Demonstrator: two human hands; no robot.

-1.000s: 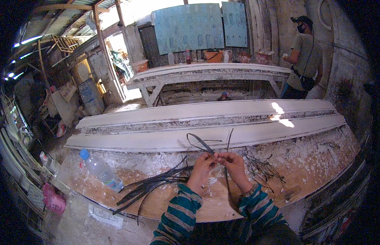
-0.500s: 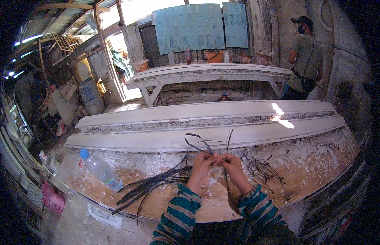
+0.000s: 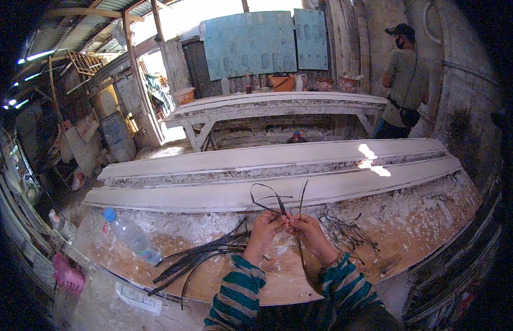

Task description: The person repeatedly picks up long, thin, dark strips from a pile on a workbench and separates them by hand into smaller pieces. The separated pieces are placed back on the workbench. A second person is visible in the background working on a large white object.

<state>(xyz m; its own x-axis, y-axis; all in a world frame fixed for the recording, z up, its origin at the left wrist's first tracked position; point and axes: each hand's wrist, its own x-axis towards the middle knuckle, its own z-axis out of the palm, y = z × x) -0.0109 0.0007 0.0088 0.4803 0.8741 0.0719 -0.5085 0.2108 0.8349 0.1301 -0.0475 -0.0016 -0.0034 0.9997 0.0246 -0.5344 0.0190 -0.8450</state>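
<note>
- Head view: both forearms, in green-and-grey striped sleeves (image 3: 240, 287), rise from the lower edge and lean inward, so the hands meet just below the centre of the frame.
- The left hand (image 3: 262, 230) tilts inward with bent fingers, thumb and fingertips pinching dark strips (image 3: 281, 206); a loop of them stands up above it.
- The right hand (image 3: 310, 230) mirrors it, its fingertips touching the left's and pinching the same strips; one thin end points up above it, and a length hangs below toward the table edge.
- The held strips are at the centre of the frame, in front of the nearer long white slab (image 3: 256, 197).
- A bundle of dark strips (image 3: 204, 250) lies left of the left hand on the wooden table (image 3: 278, 284); a tangle of thin strands (image 3: 349, 230) lies right of the right hand.
- A clear bottle with a blue cap (image 3: 130, 234) lies at lower left.
</note>
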